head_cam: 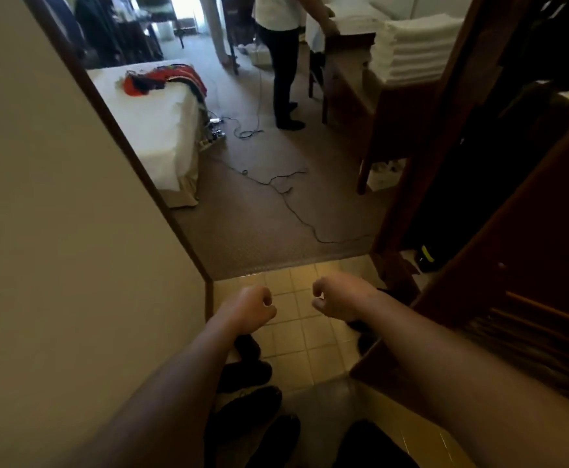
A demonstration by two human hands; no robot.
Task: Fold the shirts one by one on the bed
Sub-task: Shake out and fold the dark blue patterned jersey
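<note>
Fingers [265, 300] of both hands curled, holding nothing. Shirts [161, 79] far ahead-left on bed [154, 130]: soft, light, floppy; best pinched at shoulders.

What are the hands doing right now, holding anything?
Left hand: fingers curled, holding nothing.
Right hand: fingers curled, holding nothing.

The bed [161, 130] wears smooth white cloth, with a heap of red and orange cloth shirts [164, 79] on it. Matt brown carpet [269, 214] meets glossy cream tiles [296, 336]. The door frame [418, 163] is dark wood.
</note>
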